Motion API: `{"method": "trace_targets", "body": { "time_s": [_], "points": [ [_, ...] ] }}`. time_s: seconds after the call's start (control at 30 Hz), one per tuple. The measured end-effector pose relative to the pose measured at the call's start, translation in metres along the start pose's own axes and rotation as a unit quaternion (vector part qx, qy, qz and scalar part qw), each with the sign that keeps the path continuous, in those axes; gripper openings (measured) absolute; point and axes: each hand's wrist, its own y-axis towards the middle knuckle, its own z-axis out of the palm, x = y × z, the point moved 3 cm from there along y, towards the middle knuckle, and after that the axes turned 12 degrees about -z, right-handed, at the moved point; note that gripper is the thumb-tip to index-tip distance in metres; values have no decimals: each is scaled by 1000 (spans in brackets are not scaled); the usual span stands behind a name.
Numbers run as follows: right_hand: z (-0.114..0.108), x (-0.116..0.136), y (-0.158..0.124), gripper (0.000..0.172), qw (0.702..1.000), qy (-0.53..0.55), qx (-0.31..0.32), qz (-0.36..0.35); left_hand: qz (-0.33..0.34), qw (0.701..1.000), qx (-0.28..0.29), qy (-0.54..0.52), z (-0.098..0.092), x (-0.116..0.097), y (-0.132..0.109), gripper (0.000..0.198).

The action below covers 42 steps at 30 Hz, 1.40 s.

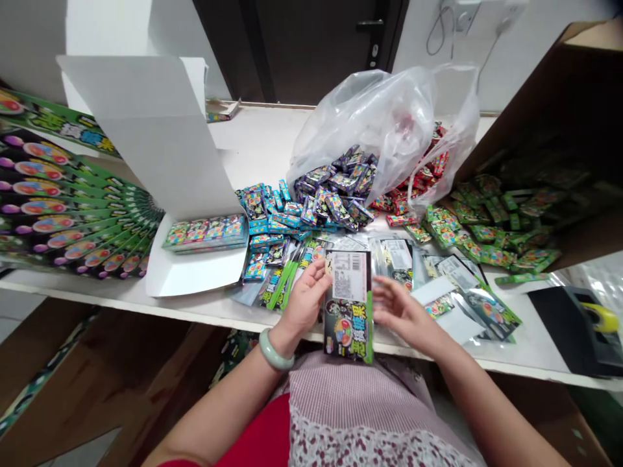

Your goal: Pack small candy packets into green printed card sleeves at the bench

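The left hand (pixel 302 299) holds a flat black-and-green packet (pixel 348 324) by its left edge, thumb on the front, the fingers behind it mostly hidden. The packet is just past the near edge of the table (pixel 260 139), in front of the apron; a printed label covers its upper part, its small text too fine to read. The right hand (pixel 407 316) is half-curled at the packet's right edge, its fingers slightly blurred; whether they touch or grip it, I cannot tell.

Behind the packet, other flat packets (pixel 455 285) overlap, some partly covered by the right hand and forearm. Small blue packs (pixel 285 220) lie heaped beside an open white box (pixel 195 280), which holds a row of packs; its raised lid hides part of what stands behind. A clear bag (pixel 357 100) veils some purple packs (pixel 341 178) and red packs (pixel 428 175). Green packs (pixel 491 214) spill from a carton (pixel 530 117), its deep interior dark and its right side cut off. The fanned green-and-black pieces (pixel 73 214) are cropped at the left.
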Motion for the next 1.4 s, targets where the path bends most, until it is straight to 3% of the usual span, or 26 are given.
{"method": "trace_targets", "body": {
  "time_s": [0.1,0.2,0.33,0.47,0.53,0.63,0.7,0.77,0.83,0.93,1.2,1.4],
  "points": [
    [-9,21,7,61,990,-49,-103,-81,8,997,48,57,1,3,-8,59],
    [-3,26,10,47,983,-69,-132,-106,8,989,100,105,0,-2,-16,65],
    [4,26,3,36,988,-92,-76,-99,0,977,134,168,-1,-13,-23,52],
    [1,45,2,11,975,-190,-21,-113,113,962,19,248,6,-33,-25,11],
    [-2,56,7,13,968,-220,-16,-120,137,956,-9,261,13,-41,-24,12],
    [-3,64,17,14,984,-146,-33,-97,98,974,-7,205,17,-46,-21,7],
    [-2,64,20,27,991,-102,-32,-75,71,982,-7,173,16,-48,-22,21],
    [-1,64,20,25,988,-125,-27,-89,70,980,2,188,15,-51,-26,27],
    [1,69,18,11,975,-182,-10,-127,102,967,17,232,16,-56,-31,15],
    [5,78,16,9,960,-227,36,-158,142,954,42,260,20,-60,-36,1],
    [11,83,32,16,979,-186,41,-69,74,971,-5,225,27,-61,-25,9],
    [13,87,30,12,970,-215,76,-81,137,941,70,300,27,-67,-30,12]
  ]
}}
